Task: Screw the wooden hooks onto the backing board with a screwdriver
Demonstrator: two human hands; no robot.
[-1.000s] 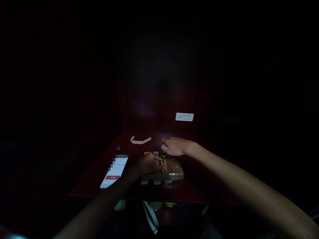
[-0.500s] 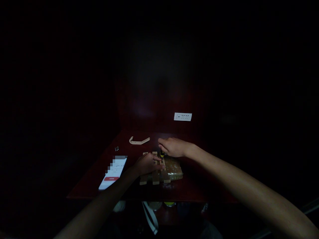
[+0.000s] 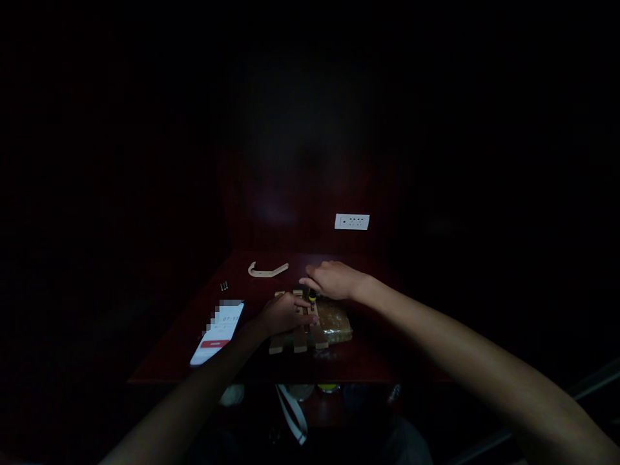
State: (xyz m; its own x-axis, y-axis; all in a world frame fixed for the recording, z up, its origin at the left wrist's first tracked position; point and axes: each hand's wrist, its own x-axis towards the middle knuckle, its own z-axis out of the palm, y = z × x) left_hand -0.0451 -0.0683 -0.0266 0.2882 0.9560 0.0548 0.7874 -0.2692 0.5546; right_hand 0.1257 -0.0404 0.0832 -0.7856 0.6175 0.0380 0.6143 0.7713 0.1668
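Nearest, below the front edge of the tabletop [image 3: 167, 355], shows a pale strap [image 3: 293, 416] and two round items like containers, a yellow-topped one [image 3: 328, 387] and a dull one [image 3: 301, 391]; cannot tell the contents of either. On the tabletop, at left, has a lit phone [image 3: 227, 328]. Near the middle, has a wooden slat frame [image 3: 300, 339], with a clear-wrapped package [image 3: 336, 323], brown inside, showing to its right. Presses the frame with the left hand [image 3: 285, 313], thumb and forefinger spread on the rightmost slat. Grips a black-and-yellow screwdriver [image 3: 312, 296] from above with the right hand [image 3: 334, 279], pointing it down at that slat. Compared with a second ago, finds the right hand turned, with one digit sticking out farther left, and the left hand unmoved on the frame. Farther off, has small screw-like pieces [image 3: 223, 286], then a hooked wooden piece [image 3: 266, 272]. Beyond, on the wall, shows a white socket plate [image 3: 352, 221].
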